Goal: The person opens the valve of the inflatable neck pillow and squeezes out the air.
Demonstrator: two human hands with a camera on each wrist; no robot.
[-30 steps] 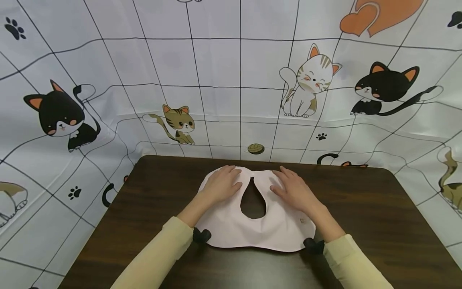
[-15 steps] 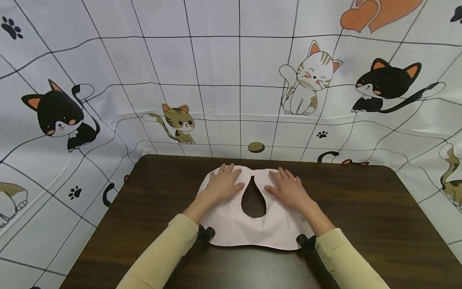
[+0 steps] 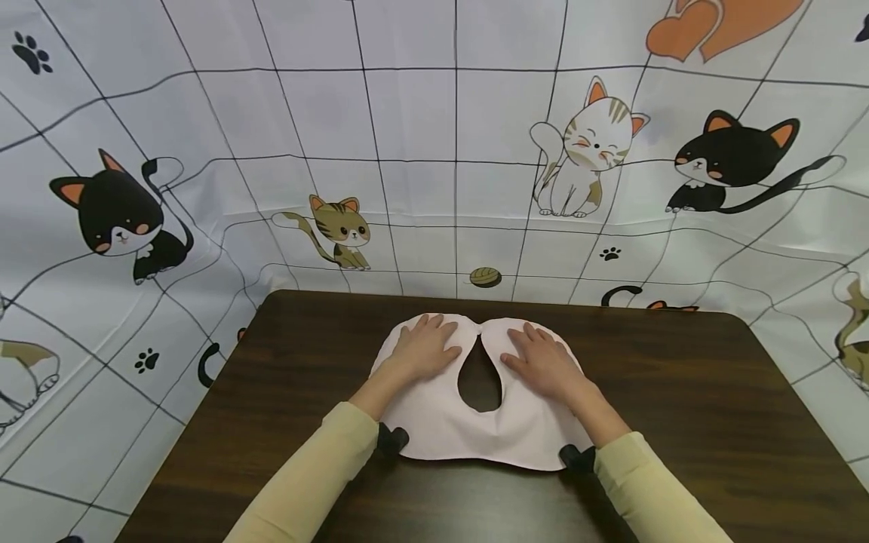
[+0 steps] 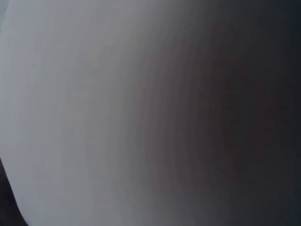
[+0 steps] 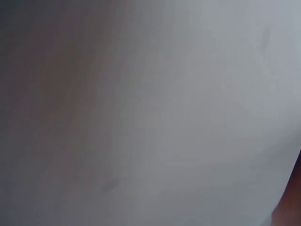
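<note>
A pale pink baby bib (image 3: 468, 437) lies spread flat on the dark wooden table, its teardrop neck opening showing the wood beneath. The two neck ends meet at the top, on the far side. My left hand (image 3: 422, 351) rests on the bib's left part with fingers stretched forward. On the right part rests my right hand (image 3: 543, 363), fingers spread and the thumb near the neck opening. Both wrist views sit close over the cloth: the bib fills the left wrist view (image 4: 70, 113) and the right wrist view (image 5: 211, 113), blurred and shaded.
The brown wooden table (image 3: 679, 392) extends around the bib on all sides. Behind and beside it hangs a white curtain (image 3: 421, 113) printed with black grid lines, cats and paw prints. Dark wrist cameras (image 3: 577, 458) sit under the wrists near the bib's lower corners.
My right hand has slid a little to the left and inward over the bib. The left hand stays nearly in place, its forearm shifting slightly right. The bib lies almost unchanged.
</note>
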